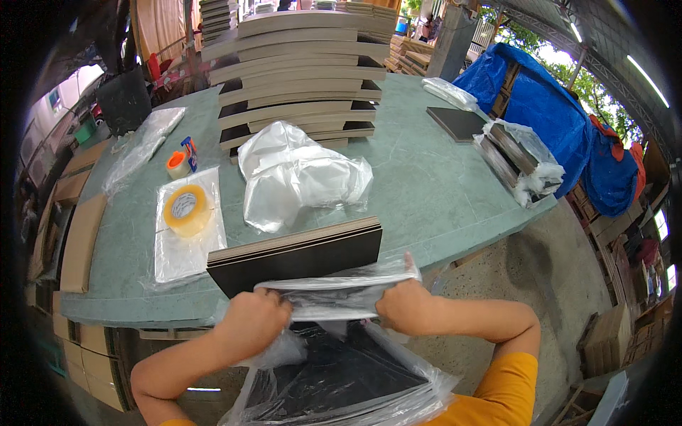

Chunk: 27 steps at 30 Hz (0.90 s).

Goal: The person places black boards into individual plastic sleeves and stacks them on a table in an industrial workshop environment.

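Both hands grip a clear plastic bag (pixel 334 305), its folded white edge stretched level between them. My left hand (pixel 257 319) is closed around the bag's left end. On its right end my right hand (pixel 410 305) is also closed, thumb pointing up. The rest of the bag hangs toward my body over something black, whose kind I cannot make out. Just beyond my hands, a stack of black-faced boards (pixel 298 259) stands on its long edge at the table's front. A crumpled heap of clear plastic (pixel 305 174) lies behind the boards.
On the green table (pixel 405 192), a tape roll (pixel 186 211) rests on flat plastic bags (pixel 174 252). Farther back are an orange tape roll (pixel 177 164) and tall stacked boards (pixel 298 78). Wrapped boards (pixel 515 160) lie right, near a blue tarp (pixel 533 99). Cardboard (pixel 84 241) stands left.
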Each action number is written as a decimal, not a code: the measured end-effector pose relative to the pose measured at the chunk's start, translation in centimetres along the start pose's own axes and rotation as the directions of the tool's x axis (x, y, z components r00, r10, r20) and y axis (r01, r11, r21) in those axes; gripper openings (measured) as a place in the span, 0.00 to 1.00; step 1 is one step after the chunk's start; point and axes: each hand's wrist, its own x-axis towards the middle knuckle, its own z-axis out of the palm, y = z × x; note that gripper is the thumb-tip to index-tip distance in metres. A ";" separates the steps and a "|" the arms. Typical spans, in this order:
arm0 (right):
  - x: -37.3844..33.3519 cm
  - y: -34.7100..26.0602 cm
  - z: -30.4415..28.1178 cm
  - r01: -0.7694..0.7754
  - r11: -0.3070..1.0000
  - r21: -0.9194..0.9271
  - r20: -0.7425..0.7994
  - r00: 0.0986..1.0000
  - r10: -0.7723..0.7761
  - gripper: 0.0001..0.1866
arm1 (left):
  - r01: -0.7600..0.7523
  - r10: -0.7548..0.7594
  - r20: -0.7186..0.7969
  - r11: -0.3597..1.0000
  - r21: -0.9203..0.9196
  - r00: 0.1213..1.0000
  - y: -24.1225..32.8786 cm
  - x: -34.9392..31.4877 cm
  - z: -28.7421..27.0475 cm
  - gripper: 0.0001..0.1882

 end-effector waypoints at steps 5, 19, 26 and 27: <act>1.0 1.7 2.9 -0.055 0.985 -0.164 -0.572 0.818 -0.049 0.11 | -0.525 0.562 0.034 0.792 -0.312 0.827 5.3 -1.3 -0.6 0.08; -3.3 -4.0 -4.2 0.724 0.589 0.358 0.051 0.615 -0.787 0.11 | 0.318 -0.271 -0.215 0.921 0.224 0.938 -2.5 -5.3 2.1 0.03; 2.3 2.4 2.6 0.161 0.983 -0.086 -0.773 0.611 -0.168 0.04 | -0.519 0.531 -0.041 0.840 0.158 0.847 4.4 -4.9 0.2 0.05; 1.9 1.6 1.8 0.114 0.981 -0.159 -0.810 0.553 -0.196 0.04 | -0.326 0.332 0.108 0.943 -0.065 0.937 3.6 -5.1 0.3 0.06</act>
